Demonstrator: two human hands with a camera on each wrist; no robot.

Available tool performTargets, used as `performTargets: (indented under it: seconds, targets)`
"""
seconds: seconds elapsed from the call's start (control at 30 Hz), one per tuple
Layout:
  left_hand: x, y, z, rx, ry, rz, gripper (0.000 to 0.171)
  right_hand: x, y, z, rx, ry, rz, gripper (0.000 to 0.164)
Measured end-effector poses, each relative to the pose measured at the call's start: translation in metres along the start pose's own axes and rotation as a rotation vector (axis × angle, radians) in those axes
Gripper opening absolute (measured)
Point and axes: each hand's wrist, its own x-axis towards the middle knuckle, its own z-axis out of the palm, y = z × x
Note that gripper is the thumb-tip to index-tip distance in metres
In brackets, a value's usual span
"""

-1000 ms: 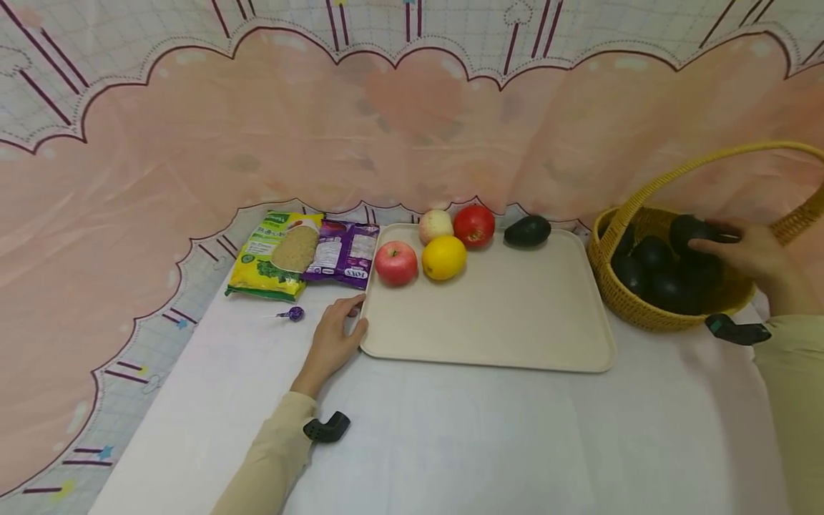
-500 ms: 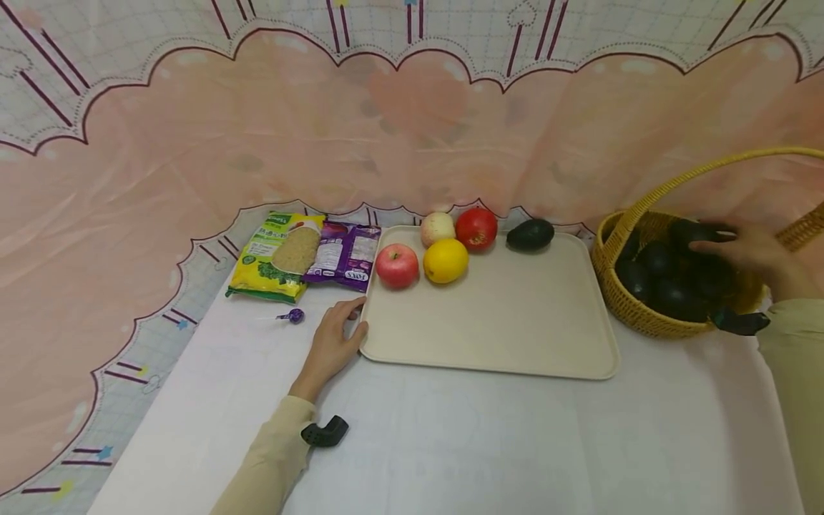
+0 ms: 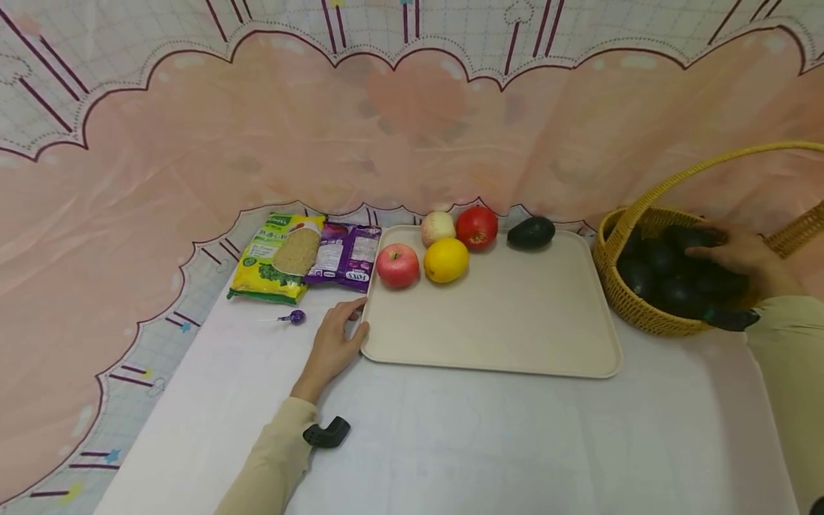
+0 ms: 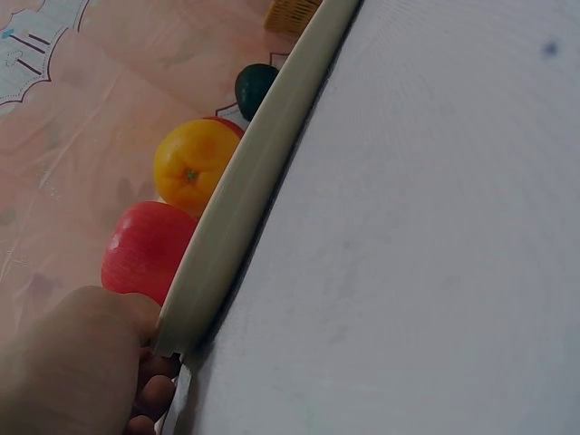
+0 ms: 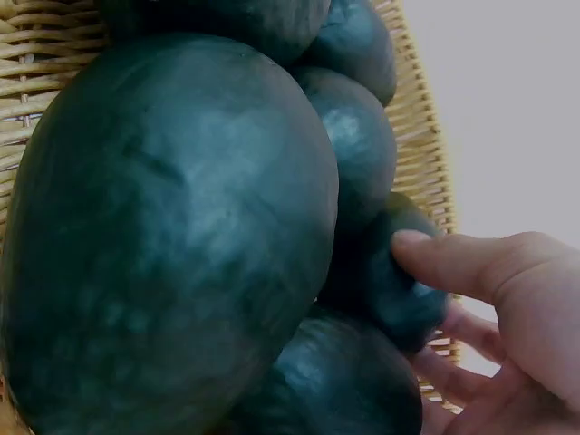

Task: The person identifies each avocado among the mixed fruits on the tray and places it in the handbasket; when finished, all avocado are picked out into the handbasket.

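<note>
My left hand point(image 3: 331, 347) holds the left edge of a beige tray point(image 3: 515, 322), thumb at the rim and fingers curled below it in the left wrist view. My right hand point(image 3: 740, 254) reaches into a wicker basket point(image 3: 627, 311) of several dark green avocados. Its thumb lies on one avocado point(image 5: 399, 290) by the basket wall, with fingers round the far side. A larger-looking avocado point(image 5: 172, 227) fills the front of the right wrist view. On the tray sit a red apple point(image 3: 398, 266), a yellow lemon-like fruit point(image 3: 446, 260), a pale peach point(image 3: 438, 227), a pomegranate point(image 3: 477, 228) and an avocado point(image 3: 531, 233).
Left of the tray lie a yellow-green food packet point(image 3: 273, 257) and a purple snack packet point(image 3: 344, 254). A purple-wrapped lollipop point(image 3: 296, 317) lies in front of them. The basket's tall handle point(image 3: 669, 182) arches over the right hand. A patterned cloth hangs behind.
My right hand has sunk slightly in the basket, staying around the same avocado. My left hand has kept its place at the tray's edge, and the fruit on the tray has not moved.
</note>
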Motion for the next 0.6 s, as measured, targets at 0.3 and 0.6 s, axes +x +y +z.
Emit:
performTargets:
  seconds: [0.3, 0.6]
  targets:
    - [-0.001, -0.001, 0.000, 0.003, 0.003, 0.005, 0.046, -0.008, -0.009, 0.001, 0.211, 0.066, 0.009, 0.073]
    - [0.000, -0.003, 0.001, 0.000, -0.002, 0.010, 0.047, -0.025, -0.030, 0.013, 0.238, 0.212, -0.074, 0.065]
